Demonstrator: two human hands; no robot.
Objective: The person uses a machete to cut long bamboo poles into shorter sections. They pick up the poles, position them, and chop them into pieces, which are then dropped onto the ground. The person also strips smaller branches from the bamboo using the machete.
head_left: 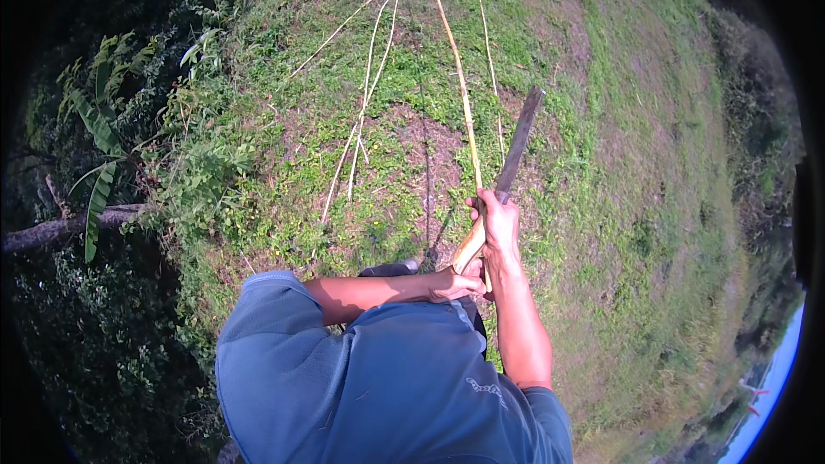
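- Right of centre in the frame, our right hand (500, 222) is closed around a long, slender, yellowish pole (463, 82), which runs up to the top edge.
- Beside the pole, a dark, flat, straight blade (521, 142) slants toward the upper right from that same hand.
- Our left hand (455, 284), at lower centre, is curled on the low end of a thick, pale yellow wooden handle (468, 247); its grip is partly hidden.
- Thin, pale, straight sticks (364, 105) cross on green grass (601, 232), upper left of centre.
- Broad green leaves (98, 208) hang at far left.
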